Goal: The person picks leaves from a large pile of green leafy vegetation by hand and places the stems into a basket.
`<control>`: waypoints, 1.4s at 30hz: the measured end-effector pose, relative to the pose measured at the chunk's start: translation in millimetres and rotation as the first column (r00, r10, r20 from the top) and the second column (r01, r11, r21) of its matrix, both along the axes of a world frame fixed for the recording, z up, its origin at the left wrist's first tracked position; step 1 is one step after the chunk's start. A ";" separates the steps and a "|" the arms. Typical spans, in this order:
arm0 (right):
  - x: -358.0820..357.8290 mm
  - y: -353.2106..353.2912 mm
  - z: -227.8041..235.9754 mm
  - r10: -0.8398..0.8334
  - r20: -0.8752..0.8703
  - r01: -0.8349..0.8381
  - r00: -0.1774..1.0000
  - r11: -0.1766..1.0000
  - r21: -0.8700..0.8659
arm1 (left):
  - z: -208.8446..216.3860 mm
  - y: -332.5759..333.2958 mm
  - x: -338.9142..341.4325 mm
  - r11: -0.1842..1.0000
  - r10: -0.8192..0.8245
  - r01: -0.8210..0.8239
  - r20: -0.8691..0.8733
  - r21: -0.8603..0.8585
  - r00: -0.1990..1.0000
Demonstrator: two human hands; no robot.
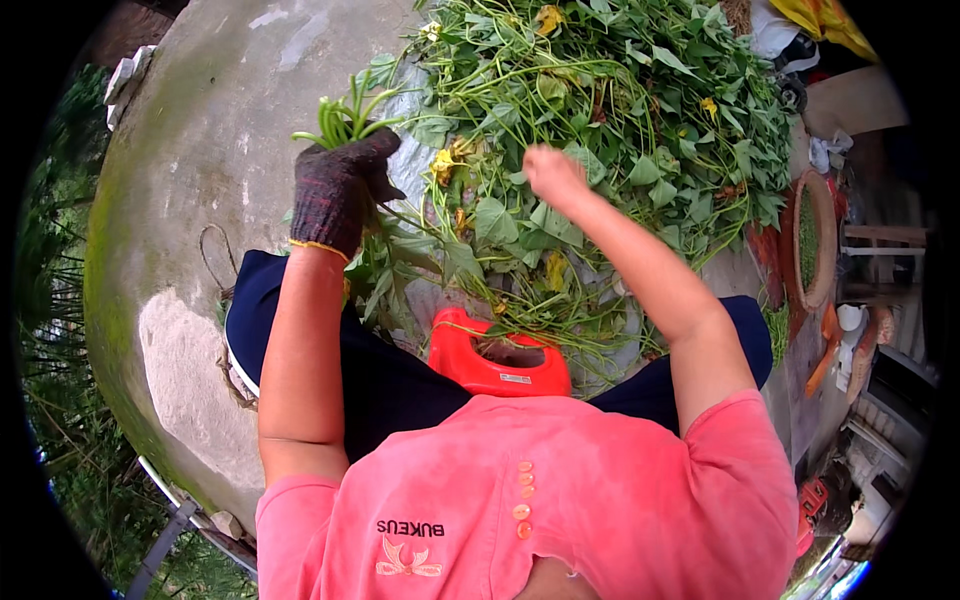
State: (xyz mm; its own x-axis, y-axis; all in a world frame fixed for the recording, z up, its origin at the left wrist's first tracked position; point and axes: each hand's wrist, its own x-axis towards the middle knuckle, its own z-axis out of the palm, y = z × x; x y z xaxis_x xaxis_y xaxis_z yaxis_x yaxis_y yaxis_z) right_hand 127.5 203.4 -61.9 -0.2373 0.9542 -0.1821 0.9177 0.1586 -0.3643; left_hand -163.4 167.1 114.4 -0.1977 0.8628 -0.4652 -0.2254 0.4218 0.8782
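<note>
So, biggest thing first: it's all laid out on a grey, rounded concrete slab [220, 190] with green moss down its left edge. Most of the far right part is buried under a big tangled heap of green leafy vines [650, 110]. Closer in, between the knees in navy trousers, there's a bright red plastic jug with a looped handle [480, 372], a few thin stems lying across it. Left hand in a dark knitted glove with a yellow-edged cuff [338, 185] is up left of the heap, fingers wrapped round a small bunch of pale green stems [342, 120], tips poking out past the fist. Bare right hand [553, 175] is over the heap, fingers curled in but blurry, so can't tell if they've got anything. Smallest bits: yellowed, crinkly leaves [548, 20] dotted through the vines.
</note>
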 end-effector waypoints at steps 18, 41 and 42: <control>-18.6 -207.7 87.5 0.257 -0.243 -0.224 0.935 0.962 0.155 | -34.2 -23.9 24.0 0.975 -0.217 0.213 -0.044 -0.068 0.975; 64.0 -198.4 82.6 -0.547 -0.596 0.487 0.588 0.828 -0.279 | -31.2 -126.5 109.6 0.303 -0.952 0.937 -0.002 -0.176 0.307; 71.3 -196.6 100.3 -0.442 -0.522 0.474 0.730 0.877 -0.081 | -49.1 -109.9 93.1 0.431 -0.897 0.891 0.038 -0.146 0.440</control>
